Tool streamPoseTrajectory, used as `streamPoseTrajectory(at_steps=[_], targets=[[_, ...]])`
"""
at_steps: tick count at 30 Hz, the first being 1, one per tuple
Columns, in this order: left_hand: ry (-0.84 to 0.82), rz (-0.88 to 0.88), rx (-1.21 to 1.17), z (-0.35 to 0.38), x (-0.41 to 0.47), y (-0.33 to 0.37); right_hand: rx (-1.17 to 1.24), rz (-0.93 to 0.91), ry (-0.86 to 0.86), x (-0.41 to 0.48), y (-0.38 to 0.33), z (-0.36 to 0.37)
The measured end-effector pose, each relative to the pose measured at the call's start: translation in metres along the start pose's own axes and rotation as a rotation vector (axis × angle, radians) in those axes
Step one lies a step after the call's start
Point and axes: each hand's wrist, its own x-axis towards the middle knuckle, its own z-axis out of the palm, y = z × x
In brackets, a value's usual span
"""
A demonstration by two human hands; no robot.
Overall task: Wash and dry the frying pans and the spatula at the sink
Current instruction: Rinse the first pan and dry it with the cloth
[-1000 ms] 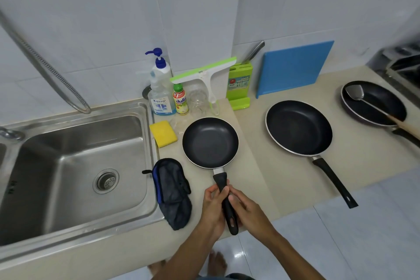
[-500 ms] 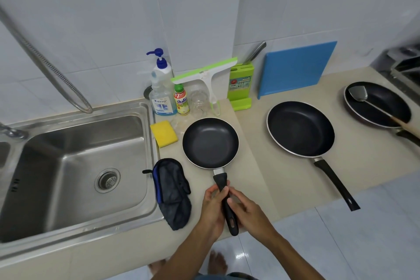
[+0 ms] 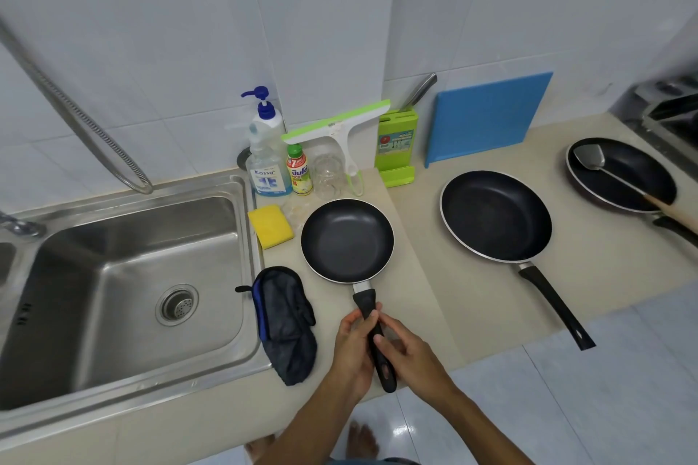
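Hazard: small frying pan [image 3: 347, 240] rests at the table's [image 3: 434, 276] front edge near the sink [image 3: 113, 276], left hand [image 3: 353, 345] and right hand [image 3: 413, 357] both gripping its handle [image 3: 368, 308] (overhanging); a careless lift could topple the bottles [image 3: 266, 162].

The small frying pan [image 3: 347, 240] is seen flat on the bench [image 3: 415, 276], just right of the sink [image 3: 124, 238], with its black handle pointed toward the person. The handle is gripped from the left by the left hand [image 3: 353, 349] and from the right by the right hand [image 3: 411, 355]. A yellow sponge [image 3: 270, 225] and a dark cloth [image 3: 287, 321] are laid between this pan and the sink. A larger frying pan [image 3: 494, 215] is set further right, apart from the first. A third frying pan [image 3: 623, 177] is placed at the far right, with the spatula [image 3: 591, 159] rested in it.
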Motion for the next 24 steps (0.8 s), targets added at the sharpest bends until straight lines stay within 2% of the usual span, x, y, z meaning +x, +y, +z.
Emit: streamPoseTrajectory(at_steps=[11,14,17,22,24], targets=[[0.021,-0.010,0.007,-0.001,0.004,0.002,-0.056,-0.019,0.034,0.001,0.006,0.001],[0.023,0.017,0.119,-0.007,0.003,0.002,-0.090,-0.010,0.037,-0.003,0.004,0.000],[0.083,0.161,0.442,-0.012,-0.002,0.004,-0.135,0.004,0.059,-0.009,-0.005,-0.005],[0.181,0.761,1.371,-0.033,-0.008,0.012,-0.313,-0.022,0.119,-0.010,-0.018,-0.012],[0.189,0.943,1.640,-0.034,-0.008,0.015,-0.402,-0.035,0.128,-0.012,-0.019,-0.016]])
